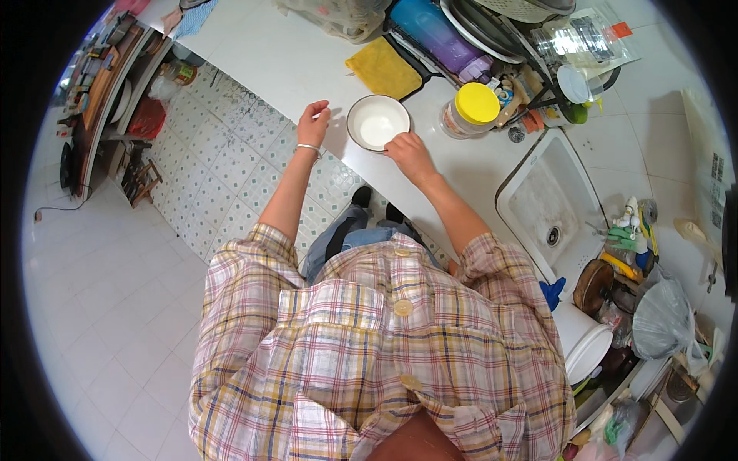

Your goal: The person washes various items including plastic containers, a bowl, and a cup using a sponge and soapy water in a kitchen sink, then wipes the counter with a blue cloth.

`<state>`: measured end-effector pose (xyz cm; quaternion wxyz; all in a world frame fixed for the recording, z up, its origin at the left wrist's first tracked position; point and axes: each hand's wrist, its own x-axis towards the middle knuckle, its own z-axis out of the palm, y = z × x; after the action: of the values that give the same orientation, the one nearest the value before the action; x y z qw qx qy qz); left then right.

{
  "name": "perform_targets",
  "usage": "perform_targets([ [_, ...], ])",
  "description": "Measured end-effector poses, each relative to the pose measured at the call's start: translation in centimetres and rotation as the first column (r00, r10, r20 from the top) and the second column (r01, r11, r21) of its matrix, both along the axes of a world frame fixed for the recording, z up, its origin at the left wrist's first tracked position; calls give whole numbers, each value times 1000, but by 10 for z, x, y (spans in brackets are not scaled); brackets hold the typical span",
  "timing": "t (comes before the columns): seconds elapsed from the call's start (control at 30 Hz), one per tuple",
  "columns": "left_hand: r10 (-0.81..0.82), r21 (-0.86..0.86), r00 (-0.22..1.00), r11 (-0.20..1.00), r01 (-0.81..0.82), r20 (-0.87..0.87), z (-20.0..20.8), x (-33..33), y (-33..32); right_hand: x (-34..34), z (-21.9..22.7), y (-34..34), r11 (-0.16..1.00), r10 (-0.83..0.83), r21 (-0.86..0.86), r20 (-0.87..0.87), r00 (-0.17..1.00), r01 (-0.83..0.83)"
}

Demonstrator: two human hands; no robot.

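Note:
A white bowl point(377, 123) with a dark rim stands upright near the front edge of the white counter point(284, 65). Its inside looks plain white. My right hand point(412, 157) grips the bowl's near right rim, with some fingertips hidden against it. To the left of the bowl, my left hand point(313, 124) hangs in the air by the counter's edge, fingers loosely bent and holding nothing. A yellow cloth point(383, 67) lies just behind the bowl. Right of the bowl stands a clear jar with a yellow lid point(477, 104).
Behind the cloth lie a blue-purple bottle point(438, 34) and a crowded dish rack point(523, 46). A white sink point(552, 203) is set in at the right, with a white bucket point(588, 349) nearer me. Shelves point(123, 77) stand across the tiled floor at far left.

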<state>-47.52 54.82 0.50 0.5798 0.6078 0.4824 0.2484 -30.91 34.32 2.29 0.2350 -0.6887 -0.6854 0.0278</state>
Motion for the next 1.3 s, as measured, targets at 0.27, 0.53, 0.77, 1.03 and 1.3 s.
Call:
perform_targets([
  [0.27, -7, -87, 999, 996, 4, -32, -25, -2, -19, -8, 94, -135, 898, -403, 11, -381, 832, 440],
  [0.53, -467, 141, 879, 868, 476, -94, -1, 71, -112, 92, 116, -318, 510, 166, -220, -923, -347, 831],
  [0.77, -872, 226, 483, 487, 844, 78, 73, 186, -246, 135, 90, -382, 267, 690, 17, -701, -179, 964],
  [1.03, -938, 427, 330, 343, 837, 107, 141, 261, -359, 134, 84, -380, 259, 558, 12, -818, -140, 966],
  [1.3, -826, 89, 558, 564, 821, 82, 98, 296, -430, 96, 72, -352, 180, -852, 64, -488, 188, 982],
])
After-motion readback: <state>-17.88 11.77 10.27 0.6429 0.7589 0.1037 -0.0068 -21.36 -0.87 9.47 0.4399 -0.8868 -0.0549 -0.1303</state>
